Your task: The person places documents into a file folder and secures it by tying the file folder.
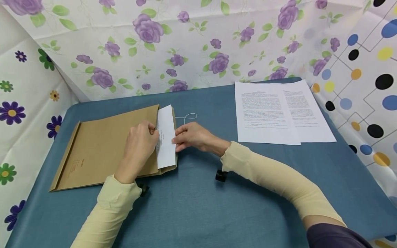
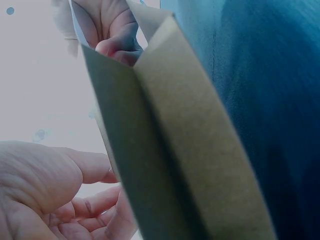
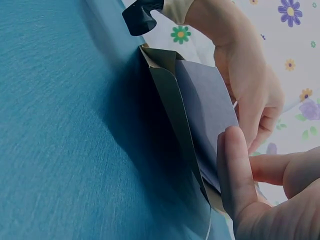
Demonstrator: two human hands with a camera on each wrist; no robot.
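Note:
A brown paper document envelope [image 1: 105, 148] lies on the left of the table, its mouth facing right. White printed paper [image 1: 166, 137] sticks out of that mouth. My left hand [image 1: 139, 146] pinches the upper panel's edge at the mouth, fingers curled. From the right, my right hand [image 1: 195, 137] pinches the outer edge of the paper between thumb and fingers. In the right wrist view, fingers [image 3: 235, 165] lie under the paper [image 3: 205, 105], which stands lifted within the open mouth. The left wrist view shows the envelope's folded side [image 2: 165, 120] close up.
Two overlapping printed sheets [image 1: 263, 113] lie at the back right of the blue-covered table [image 1: 198, 213]. A thin white string [image 1: 190, 115] loops out by the envelope's mouth. Flowered cloth [image 1: 186, 44] hangs behind the table, and dotted cloth [image 1: 372, 103] hangs at the right.

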